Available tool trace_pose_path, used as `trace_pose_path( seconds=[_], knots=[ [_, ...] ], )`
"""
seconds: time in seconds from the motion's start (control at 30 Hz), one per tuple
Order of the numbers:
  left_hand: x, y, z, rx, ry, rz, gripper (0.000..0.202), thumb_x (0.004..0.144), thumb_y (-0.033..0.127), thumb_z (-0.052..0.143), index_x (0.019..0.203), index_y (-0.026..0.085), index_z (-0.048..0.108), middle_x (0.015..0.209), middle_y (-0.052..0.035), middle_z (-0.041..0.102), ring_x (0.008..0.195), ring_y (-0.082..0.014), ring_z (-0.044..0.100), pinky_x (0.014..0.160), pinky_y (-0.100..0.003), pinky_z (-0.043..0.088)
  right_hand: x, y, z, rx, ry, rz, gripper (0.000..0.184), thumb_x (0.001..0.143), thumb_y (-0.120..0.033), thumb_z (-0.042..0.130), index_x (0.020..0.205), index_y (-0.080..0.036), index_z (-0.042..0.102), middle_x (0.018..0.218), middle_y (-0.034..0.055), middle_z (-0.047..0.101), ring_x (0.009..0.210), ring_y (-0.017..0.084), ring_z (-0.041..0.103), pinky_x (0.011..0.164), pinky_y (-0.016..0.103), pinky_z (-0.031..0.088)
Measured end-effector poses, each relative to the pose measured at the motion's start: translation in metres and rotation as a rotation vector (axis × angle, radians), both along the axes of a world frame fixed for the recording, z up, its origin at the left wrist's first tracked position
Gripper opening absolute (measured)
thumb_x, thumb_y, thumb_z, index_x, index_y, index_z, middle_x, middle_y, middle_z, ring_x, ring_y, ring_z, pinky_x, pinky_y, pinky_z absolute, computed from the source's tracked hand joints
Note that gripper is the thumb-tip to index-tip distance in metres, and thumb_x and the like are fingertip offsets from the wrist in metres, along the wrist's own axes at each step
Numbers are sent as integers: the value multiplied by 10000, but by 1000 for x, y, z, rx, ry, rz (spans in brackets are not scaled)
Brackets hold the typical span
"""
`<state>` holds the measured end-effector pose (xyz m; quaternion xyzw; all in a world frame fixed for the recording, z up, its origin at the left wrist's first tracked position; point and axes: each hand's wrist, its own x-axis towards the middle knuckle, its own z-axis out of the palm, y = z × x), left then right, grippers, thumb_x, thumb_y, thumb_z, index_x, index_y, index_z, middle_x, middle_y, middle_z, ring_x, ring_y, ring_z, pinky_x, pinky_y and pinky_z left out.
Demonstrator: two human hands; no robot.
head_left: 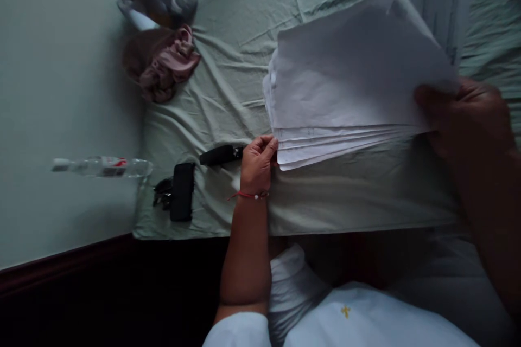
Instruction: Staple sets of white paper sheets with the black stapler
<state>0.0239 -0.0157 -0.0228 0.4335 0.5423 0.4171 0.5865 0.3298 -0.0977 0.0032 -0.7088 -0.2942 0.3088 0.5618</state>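
Gripping paper stack: right edge clasped in right hand, near corner pinched by left hand.
Bedsheet: under stack.
Leftward: black case, water bottle.

Red string bracelet, pale beads — at wrist of left hand. Below the bracelet, short white sleeve. Lower right of the bracelet — white shirt, small yellow emblem.

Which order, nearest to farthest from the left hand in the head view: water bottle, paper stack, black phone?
1. paper stack: touched at its corner by the left hand, just to the hand's right.
2. black phone: on the sheet, to the hand's left.
3. water bottle: farthest left, beyond the phone.
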Motion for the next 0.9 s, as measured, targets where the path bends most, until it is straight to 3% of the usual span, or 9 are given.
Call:
trace_pose_path(
  seconds=[0.1,0.33,0.47,0.6,0.73,0.83,0.9],
  knots=[
    [-1,1,-1,-14,-38,5,311,655,315,914,752,166,660,596,67,559,470,-53,470,388,-166,357,-1,2,0,22,135,-96,442,628,-461,949,767,-161,656,752,4,596,652,58,488,611,282,437],
    [-5,2,-4,-52,-86,-34,285,672,279,885,842,179,678,688,41,635,546,-79,568,478,-192,457,4,-2,-2,-8,188,-100,456,524,-448,978,775,-199,689,734,13,622,603,77,480,516,245,358],
    [-6,5,-4,-32,-155,-38,305,723,414,869,802,207,659,658,33,619,643,-127,646,573,-233,525,7,-4,-6,15,234,-11,476,474,-434,987,772,-187,710,766,32,652,649,108,540,577,295,458],
    [-10,9,0,82,-195,-48,358,689,432,906,834,217,659,844,-23,738,929,-197,732,822,-311,594,13,-5,-16,-53,249,129,475,416,-402,985,728,-156,725,816,67,694,683,137,575,655,348,529],
    [-18,12,11,242,-206,0,363,648,411,938,854,243,690,963,-15,770,1002,-184,716,958,-319,567,15,-6,-21,-1,188,280,474,427,-254,969,851,-163,776,1004,77,742,887,191,651,856,390,591],
    [-22,11,20,336,-183,56,368,637,415,944,875,267,706,978,0,760,1015,-191,696,947,-319,565,6,-6,-17,39,211,243,464,457,-235,963,875,-175,771,1037,63,739,911,188,657,890,387,595],
    [-24,9,23,380,-170,66,349,664,440,931,856,264,698,941,0,740,1019,-197,688,915,-308,564,-2,-6,-13,51,204,141,431,469,-256,962,835,-173,750,985,54,724,854,173,640,891,398,598]
  ],
)
